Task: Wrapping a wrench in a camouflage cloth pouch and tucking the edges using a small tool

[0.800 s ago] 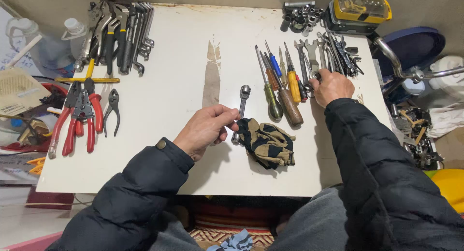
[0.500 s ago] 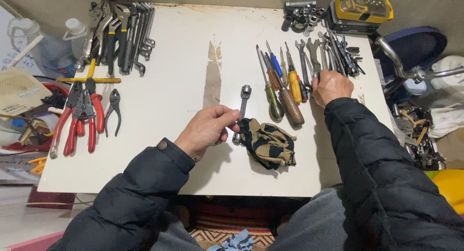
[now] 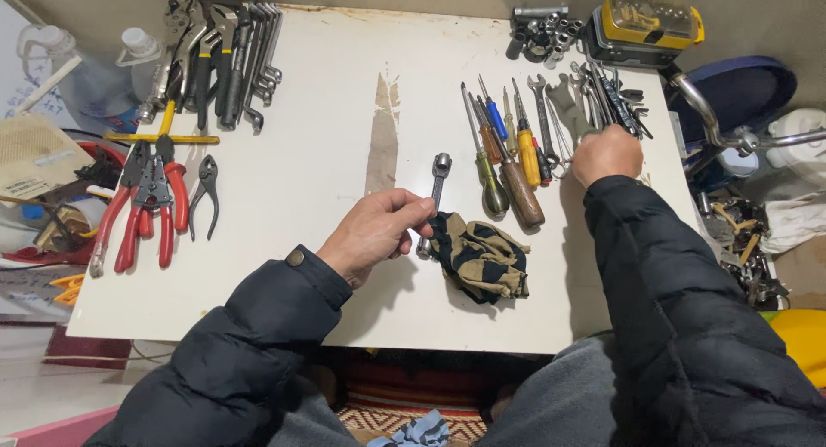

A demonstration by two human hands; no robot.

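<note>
- Tabletop (image 3: 327, 111): white, brown stain at centre.
- Rag (image 3: 478, 258): tan and black, patchy.
- Ratchet (image 3: 435, 189): silver.
- Pliers (image 3: 138, 210): red handles.
- Screwdrivers (image 3: 508, 159): blue, yellow, brown handles.
- Sleeves (image 3: 680, 309): black.
- Case (image 3: 647, 21): yellow.

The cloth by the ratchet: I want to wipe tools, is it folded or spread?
Neither: the cloth lies crumpled in a loose heap beside the ratchet.

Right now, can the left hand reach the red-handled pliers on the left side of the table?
Probably yes. The left hand rests at the ratchet wrench, and only bare white table lies between it and the red-handled pliers. Nothing blocks that path.
</note>
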